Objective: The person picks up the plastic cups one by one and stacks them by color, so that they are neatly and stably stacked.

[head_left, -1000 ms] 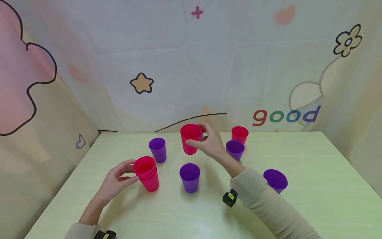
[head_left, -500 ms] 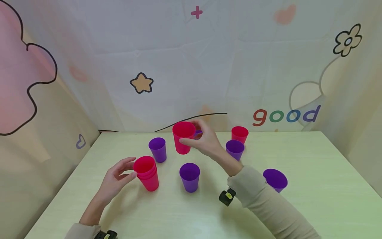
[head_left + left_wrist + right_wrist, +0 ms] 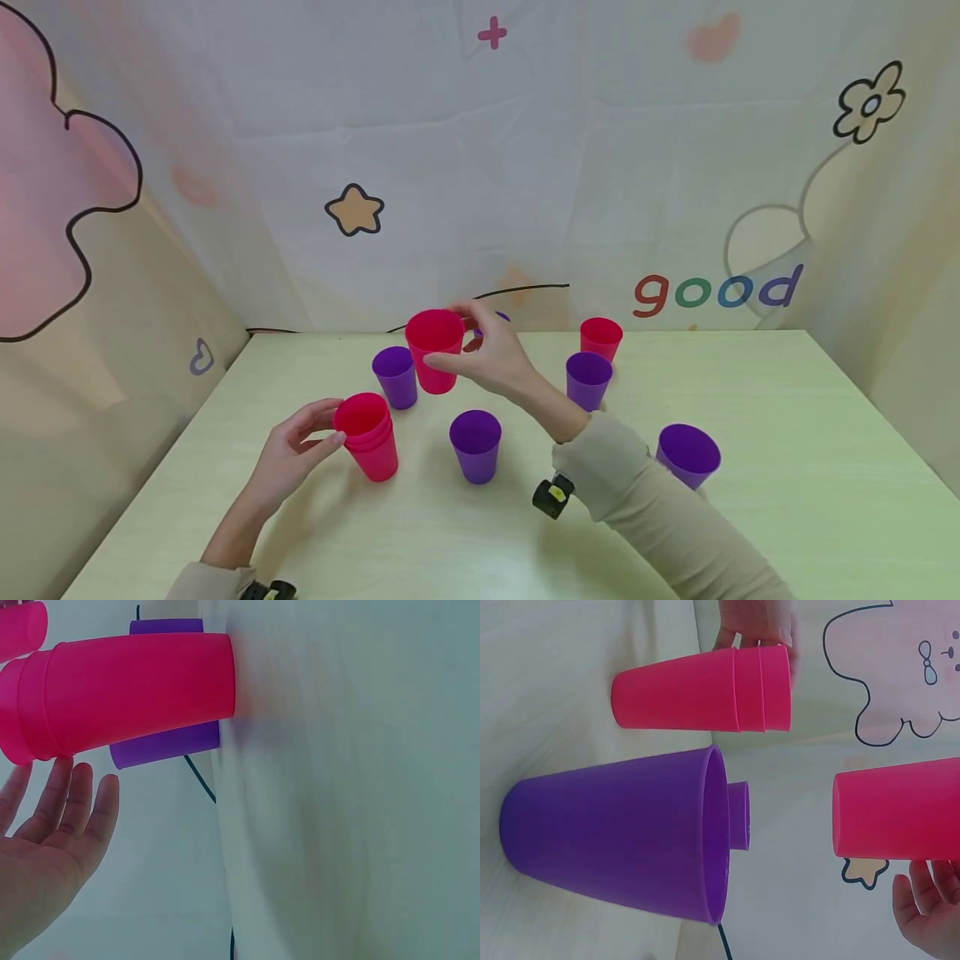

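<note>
My right hand (image 3: 491, 354) pinches a red plastic cup (image 3: 433, 346) between thumb and fingers. The cup is raised, mouth up, overlapping the back left purple cup (image 3: 394, 377) in the head view. At the left, my left hand (image 3: 288, 450) has its fingertips and thumb at the upper side of a stack of nested red cups (image 3: 372, 450), which stands upright on the table. Those fingers are loosely extended in the left wrist view, their tips by the rims of the stack (image 3: 142, 690). A purple cup (image 3: 476, 454) stands just right of the stack.
On the right side of the table (image 3: 810, 417) are a purple cup (image 3: 588, 381), a red cup (image 3: 601, 335) behind it, and another purple cup (image 3: 687, 456), partly hidden by my right sleeve. One more purple cup (image 3: 502, 317) peeks out behind my right hand. A printed cloth (image 3: 450, 125) hangs behind.
My right hand has carried the red cup leftward, from the middle back toward the stack. My left hand has barely moved, and the standing cups have kept their places.
</note>
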